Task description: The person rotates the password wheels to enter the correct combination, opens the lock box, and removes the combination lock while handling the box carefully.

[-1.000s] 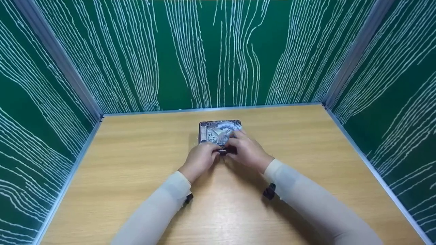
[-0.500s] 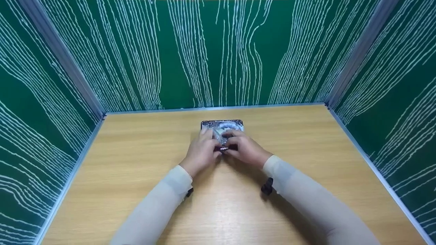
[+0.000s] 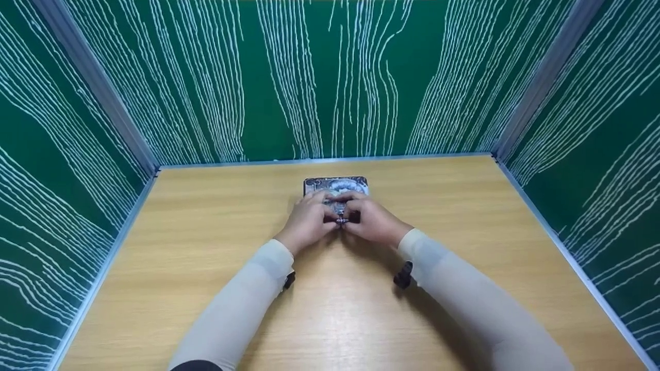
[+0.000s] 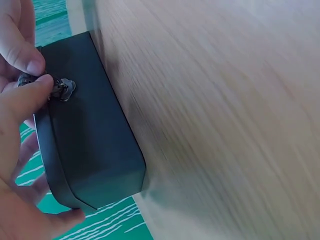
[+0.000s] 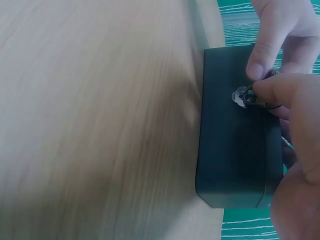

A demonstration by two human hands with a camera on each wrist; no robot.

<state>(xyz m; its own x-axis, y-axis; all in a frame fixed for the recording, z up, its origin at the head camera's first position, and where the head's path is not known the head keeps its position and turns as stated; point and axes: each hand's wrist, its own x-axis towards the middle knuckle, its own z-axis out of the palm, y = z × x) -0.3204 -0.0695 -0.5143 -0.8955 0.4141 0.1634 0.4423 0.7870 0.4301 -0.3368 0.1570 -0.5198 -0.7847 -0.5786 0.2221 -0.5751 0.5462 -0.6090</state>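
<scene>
A small dark box (image 3: 340,184) with a printed picture on its lid sits on the table towards the back. In the left wrist view its plain black front (image 4: 95,135) faces me. A metal latch (image 4: 65,89) is fixed to that front near the lid seam, with a dark ribbed piece (image 4: 24,78) at its top. My left hand (image 3: 305,220) pinches at this latch with thumb and finger, its other fingers over the lid. From the other side my right hand (image 3: 377,220) does likewise, thumbtip right at the latch. The fingertips hide part of the latch.
The wooden table (image 3: 216,216) extends around the box on all sides. Green panels (image 3: 268,118) with white wavy lines stand along the back and both sides, joined by grey corner posts (image 3: 103,87).
My left hand's fingers have come up over the lid, covering more of its picture. Both thumbs have drawn closer together at the latch. The box has stayed in place.
</scene>
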